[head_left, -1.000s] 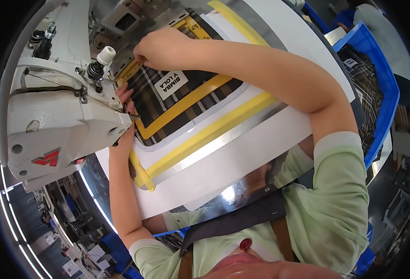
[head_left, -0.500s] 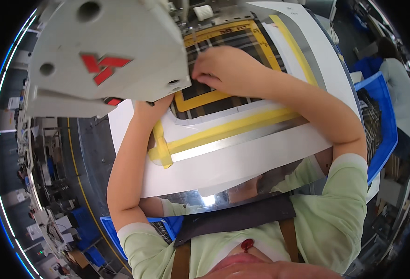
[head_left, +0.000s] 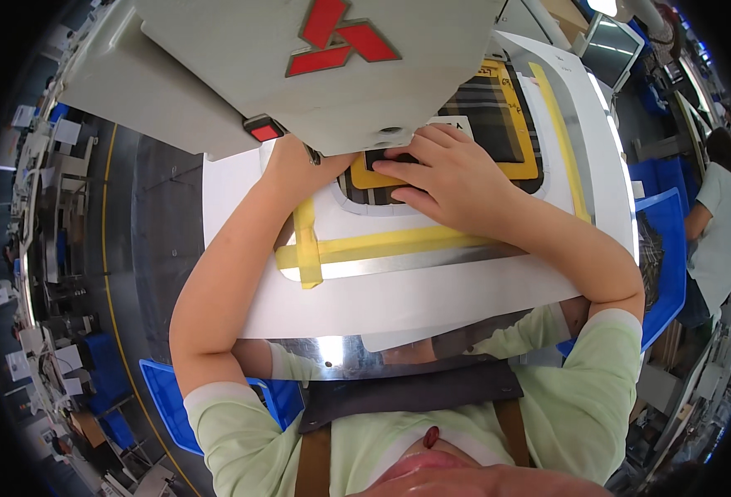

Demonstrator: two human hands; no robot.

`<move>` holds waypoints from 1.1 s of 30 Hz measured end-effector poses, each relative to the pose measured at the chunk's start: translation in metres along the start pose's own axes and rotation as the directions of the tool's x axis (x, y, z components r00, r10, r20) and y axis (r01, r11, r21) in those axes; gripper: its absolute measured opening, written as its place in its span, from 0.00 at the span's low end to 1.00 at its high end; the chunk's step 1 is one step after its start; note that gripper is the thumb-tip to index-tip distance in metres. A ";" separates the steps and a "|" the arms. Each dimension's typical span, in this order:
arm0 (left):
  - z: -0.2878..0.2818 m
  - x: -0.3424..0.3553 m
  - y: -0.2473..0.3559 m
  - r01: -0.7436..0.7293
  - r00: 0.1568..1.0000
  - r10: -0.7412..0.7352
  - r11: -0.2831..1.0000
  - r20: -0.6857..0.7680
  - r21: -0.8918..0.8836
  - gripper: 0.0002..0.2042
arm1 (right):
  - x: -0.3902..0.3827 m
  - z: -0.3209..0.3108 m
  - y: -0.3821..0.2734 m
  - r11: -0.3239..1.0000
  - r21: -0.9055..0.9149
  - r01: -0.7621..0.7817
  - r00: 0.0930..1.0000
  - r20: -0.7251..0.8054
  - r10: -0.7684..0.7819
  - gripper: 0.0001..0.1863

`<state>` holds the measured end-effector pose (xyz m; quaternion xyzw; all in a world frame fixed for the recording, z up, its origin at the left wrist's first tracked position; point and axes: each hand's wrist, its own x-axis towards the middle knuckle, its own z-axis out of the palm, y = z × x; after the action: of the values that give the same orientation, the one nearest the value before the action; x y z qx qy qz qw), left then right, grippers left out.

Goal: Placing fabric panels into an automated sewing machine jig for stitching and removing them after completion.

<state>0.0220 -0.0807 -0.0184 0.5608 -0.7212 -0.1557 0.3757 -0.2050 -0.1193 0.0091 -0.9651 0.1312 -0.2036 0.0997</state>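
My right hand [head_left: 452,178] lies over the front part of a yellow frame [head_left: 521,124], its fingers stretched out and apart, pointing left. Inside and around the frame shows dark plaid fabric [head_left: 481,103]. Just beyond the right fingers is a small white piece [head_left: 465,124] with a dark mark. My left hand [head_left: 312,170] reaches to the frame's front left corner; its fingers are hidden behind the grey sewing machine head [head_left: 365,108]. The frame sits within a rounded opening of a white sheet [head_left: 481,286] edged with yellow tape [head_left: 407,244].
The bulky machine head covers the far left of the work. A shiny metal plate [head_left: 349,352] lies at the near edge. Blue bins stand at the right [head_left: 672,273] and lower left [head_left: 171,398], the right one holding plaid pieces. Another person [head_left: 714,224] sits at far right.
The view has shifted, so the machine head appears farther right. My right hand has gone from raised with curled fingers to spread low over the frame's front. The white piece now shows.
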 end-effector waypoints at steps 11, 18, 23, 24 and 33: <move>-0.002 -0.002 -0.008 0.067 0.997 -0.069 0.996 0.026 0.052 0.13 | 0.002 0.000 -0.004 0.999 0.002 -0.051 0.999 -0.004 0.051 0.16; -0.009 -0.002 -0.013 0.082 0.991 -0.091 0.992 0.097 0.091 0.16 | 0.003 0.001 0.000 0.999 0.020 -0.027 0.999 0.023 0.026 0.17; -0.010 -0.007 -0.031 0.121 0.980 -0.147 0.974 0.132 0.189 0.16 | 0.003 0.001 -0.001 0.995 0.088 -0.043 0.999 -0.008 0.043 0.17; -0.010 -0.007 -0.034 0.155 0.967 -0.192 0.964 0.165 0.215 0.17 | 0.003 0.002 -0.001 0.995 0.089 -0.044 0.999 -0.008 0.045 0.17; -0.002 -0.002 -0.055 0.007 0.993 -0.018 0.996 0.116 0.093 0.16 | 0.002 0.004 0.001 0.997 0.050 -0.058 0.998 -0.001 0.058 0.18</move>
<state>0.0617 -0.0965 -0.0536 0.5720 -0.7448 -0.1572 0.3058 -0.2021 -0.1203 0.0058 -0.9578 0.1542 -0.2050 0.1294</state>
